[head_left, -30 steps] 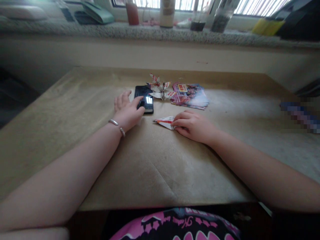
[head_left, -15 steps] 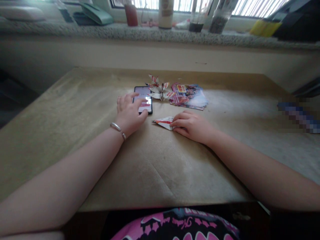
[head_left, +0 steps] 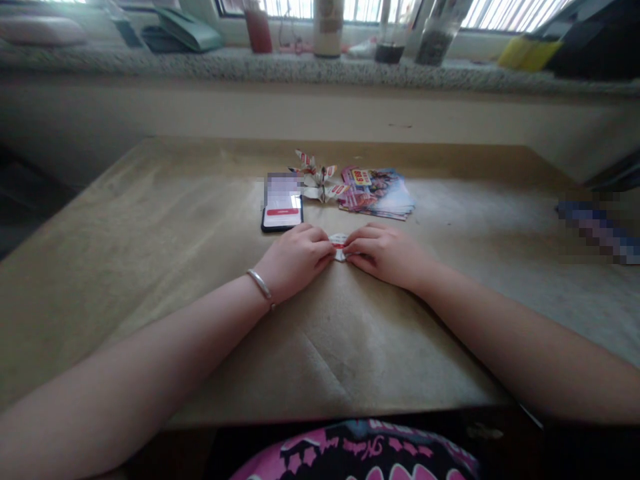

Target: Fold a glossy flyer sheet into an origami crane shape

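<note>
A small folded paper [head_left: 339, 247], white with a red stripe, lies low over the table between my hands. My left hand [head_left: 300, 259] is closed on its left end, with the fingertips bent inward and a silver bangle at the wrist. Its right end is pinched by my right hand [head_left: 384, 253]. Both ends of the paper are hidden under my fingers. Just beyond my left hand lies a phone [head_left: 283, 219] with a lit screen. Folded paper flowers or figures [head_left: 320, 185], white with red print, sit beside the phone.
A fanned stack of printed leaflets [head_left: 383, 193] lies right of the paper figures. The table [head_left: 240, 373] has a tan cover. Bottles and jars [head_left: 329, 30] stand on the stone windowsill [head_left: 290, 72] behind. A blurred-out item [head_left: 597, 233] is at the right edge.
My left hand has left the phone screen and come down right to grip the left end of the folded paper. The phone's screen shows in full. My right hand keeps its hold.
</note>
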Motion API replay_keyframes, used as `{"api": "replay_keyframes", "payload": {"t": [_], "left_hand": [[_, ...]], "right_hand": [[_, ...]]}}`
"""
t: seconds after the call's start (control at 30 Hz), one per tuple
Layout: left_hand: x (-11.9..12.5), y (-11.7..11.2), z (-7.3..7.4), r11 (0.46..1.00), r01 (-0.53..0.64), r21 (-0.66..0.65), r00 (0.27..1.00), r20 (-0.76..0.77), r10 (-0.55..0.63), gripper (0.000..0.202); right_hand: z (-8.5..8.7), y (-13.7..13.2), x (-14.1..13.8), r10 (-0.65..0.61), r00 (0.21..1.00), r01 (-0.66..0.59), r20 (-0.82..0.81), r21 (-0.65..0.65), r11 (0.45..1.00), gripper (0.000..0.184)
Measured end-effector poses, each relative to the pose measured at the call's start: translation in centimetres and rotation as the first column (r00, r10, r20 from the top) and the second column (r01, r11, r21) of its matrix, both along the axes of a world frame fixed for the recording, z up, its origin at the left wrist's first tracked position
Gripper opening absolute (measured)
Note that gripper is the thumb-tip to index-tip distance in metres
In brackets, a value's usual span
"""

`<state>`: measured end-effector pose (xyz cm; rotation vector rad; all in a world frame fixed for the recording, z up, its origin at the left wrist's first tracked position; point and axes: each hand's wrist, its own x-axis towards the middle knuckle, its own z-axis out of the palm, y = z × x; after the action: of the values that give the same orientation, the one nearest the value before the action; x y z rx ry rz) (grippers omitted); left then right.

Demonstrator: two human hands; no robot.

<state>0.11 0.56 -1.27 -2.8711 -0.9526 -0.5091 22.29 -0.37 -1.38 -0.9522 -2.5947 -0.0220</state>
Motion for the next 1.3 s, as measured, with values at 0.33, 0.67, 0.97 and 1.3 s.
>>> {"api": "replay_keyframes", "payload": {"t": [0.33,0.67,0.97,1.3], "left_hand": [[-0.5,-0.8,0.5,0.993,0.040,0.110,0.991,-0.135,-0.025,0.024],[-0.6,-0.7,0.3,0.988,0.042,0.147,0.988,-0.151,-0.020,0.023],[-0.7,-0.6,0.1,0.991,0.042,0.130,0.995,-0.096,-0.030,0.022],[-0.8,-0.7,0.2,0.991,0.056,0.120,0.995,-0.093,-0.045,0.023]], "right_hand": [[0.2,-0.1,0.0,-0.026,0.998,0.026,0.053,-0.002,1.000,0.022],[-0.1,-0.5,-0.7,-0.024,0.997,0.022,0.069,0.036,0.999,0.023],[0.2,-0.6,-1.0,-0.042,0.986,0.026,0.159,0.101,0.995,0.029],[-0.4,-0.6,-1.1,-0.137,0.990,0.137,0.024,0.012,0.991,0.019]]}}
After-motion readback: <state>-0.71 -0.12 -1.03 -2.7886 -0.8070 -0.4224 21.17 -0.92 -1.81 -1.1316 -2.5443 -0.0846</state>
